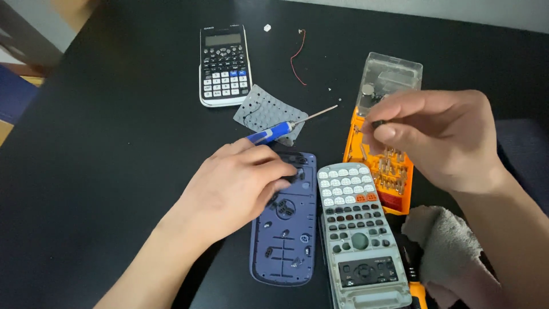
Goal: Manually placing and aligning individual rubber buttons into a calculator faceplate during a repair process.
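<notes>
My left hand (237, 186) rests palm down on the upper part of a dark blue calculator shell (286, 240), fingers curled over its top end. My right hand (440, 137) hovers over an orange bit tray (394, 189), pinching a small dark bit (378, 123) between thumb and forefinger. Beside the blue shell lies a grey keypad frame (360, 234) with white, orange and dark keys. A blue-handled screwdriver (280, 130) lies just beyond my left hand, on a grey rubber key mat (260, 109).
An assembled black calculator (224, 66) lies at the back. A thin red wire (297, 57) and a tiny white piece (267, 27) sit near it. The bit tray's clear lid (392, 77) stands open. A grey cloth (452, 252) lies at the right, on the black table (114, 143).
</notes>
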